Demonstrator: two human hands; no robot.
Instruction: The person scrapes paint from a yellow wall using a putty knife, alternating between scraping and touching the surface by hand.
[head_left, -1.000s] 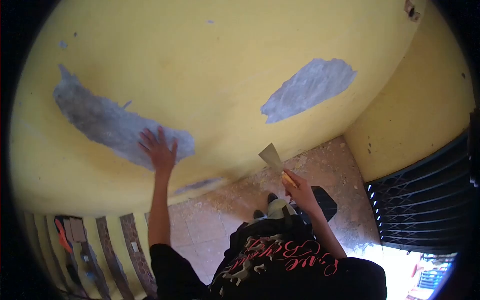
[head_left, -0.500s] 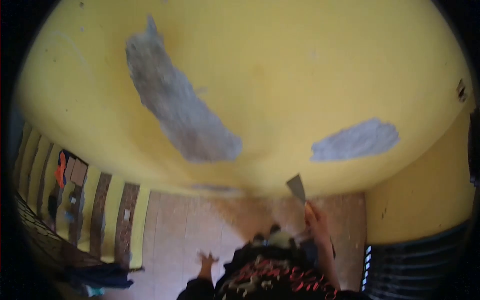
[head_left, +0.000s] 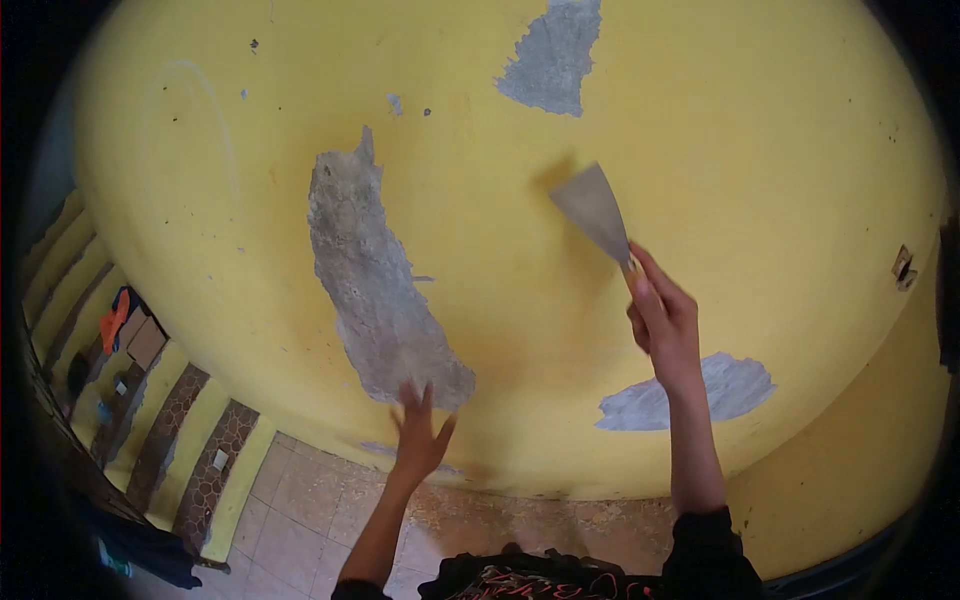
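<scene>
My right hand (head_left: 664, 318) is closed around the handle of a scraper (head_left: 594, 208), a putty knife with a wide, flat metal blade. The blade points up and to the left over the yellow wall (head_left: 490, 230), its shadow falling just beside it. Lower on the left, my left hand (head_left: 420, 437) has its fingers spread, overlapping the bottom of a long grey bare patch (head_left: 355, 260) in the paint. Behind my right forearm lies another grey patch (head_left: 630, 404), partly covered by it. A third bare patch (head_left: 552, 62) shows at the top.
Tiled floor (head_left: 290, 490) with paint flakes along the wall's foot lies below. On the left are yellow and stone-faced steps (head_left: 215, 470) holding a cardboard box (head_left: 146, 341) and an orange cloth (head_left: 113, 322). A wall socket hole (head_left: 903, 267) is at the far right.
My right hand has raised the scraper from low near the floor to mid-wall. My left hand has come up toward the long patch. The view has tilted upward.
</scene>
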